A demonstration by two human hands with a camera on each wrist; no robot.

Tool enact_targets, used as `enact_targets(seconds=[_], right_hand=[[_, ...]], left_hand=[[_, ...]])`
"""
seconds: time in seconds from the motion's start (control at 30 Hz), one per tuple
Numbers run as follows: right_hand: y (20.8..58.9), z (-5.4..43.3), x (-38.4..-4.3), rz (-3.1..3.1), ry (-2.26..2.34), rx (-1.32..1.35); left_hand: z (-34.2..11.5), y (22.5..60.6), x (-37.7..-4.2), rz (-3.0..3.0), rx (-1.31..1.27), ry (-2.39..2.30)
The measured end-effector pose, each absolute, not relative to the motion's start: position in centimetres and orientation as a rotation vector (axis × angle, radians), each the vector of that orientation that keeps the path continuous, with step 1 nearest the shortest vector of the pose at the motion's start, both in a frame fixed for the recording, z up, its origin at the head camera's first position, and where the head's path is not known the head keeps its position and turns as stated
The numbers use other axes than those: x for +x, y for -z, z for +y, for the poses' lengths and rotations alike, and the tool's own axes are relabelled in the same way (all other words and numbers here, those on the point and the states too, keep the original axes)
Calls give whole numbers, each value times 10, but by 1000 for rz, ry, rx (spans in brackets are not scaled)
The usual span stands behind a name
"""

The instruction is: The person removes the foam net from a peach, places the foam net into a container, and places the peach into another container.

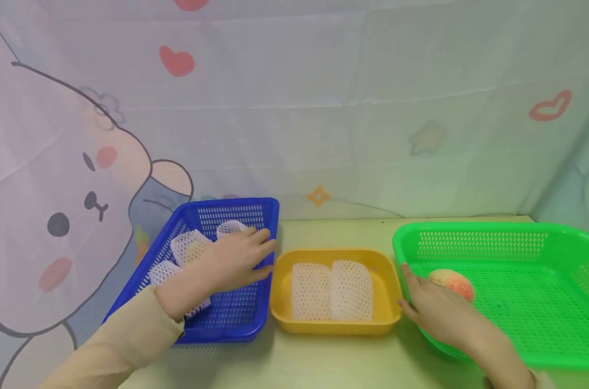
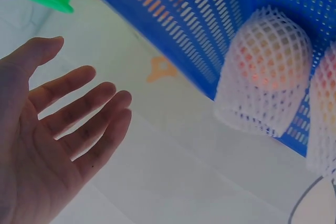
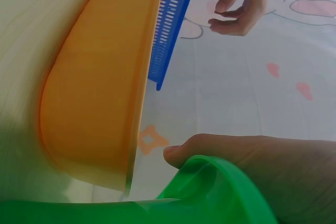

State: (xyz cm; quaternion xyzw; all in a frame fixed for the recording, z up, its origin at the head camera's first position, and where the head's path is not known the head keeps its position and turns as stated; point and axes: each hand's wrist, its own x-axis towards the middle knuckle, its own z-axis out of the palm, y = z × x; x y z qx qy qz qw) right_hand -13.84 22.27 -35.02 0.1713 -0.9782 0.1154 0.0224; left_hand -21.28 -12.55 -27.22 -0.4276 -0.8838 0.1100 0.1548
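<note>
My left hand [image 1: 238,254] hovers over the blue basket [image 1: 233,337] at the left, its fingers spread and holding nothing. Several fruits in white foam nets lie in that basket; one netted fruit [image 2: 270,61] shows red and yellow in the left wrist view. At the green basket's [image 1: 522,319] left rim is my right hand [image 1: 442,313], index finger and thumb extended and apart. Just beyond its knuckles sits a bare peach [image 1: 452,283], partly covered by the hand. The right hand's other fingers are hidden.
Between the baskets stands a yellow tray [image 1: 338,328] with two white foam nets [image 1: 311,292] lying side by side. All three containers rest on a pale wooden table [image 1: 333,362]. A printed cloth [image 1: 294,135] hangs behind it.
</note>
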Motion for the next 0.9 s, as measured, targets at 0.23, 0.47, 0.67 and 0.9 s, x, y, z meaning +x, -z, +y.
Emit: enact_targets(seconds=[0.23, 0.47, 0.67, 0.9], right_hand=[[350, 222, -137, -3023, -347, 522], [351, 221, -137, -3023, -354, 518], [352, 222, -136, -3009, -351, 531], [350, 222, -137, -2996, -357, 541]], left_hand=[[-131, 275, -227, -2589, -1138, -438], [-141, 281, -243, -2685, -1064, -404], [-147, 286, -257, -2779, -1022, -346], [-153, 293, -274, -2849, -978, -239]])
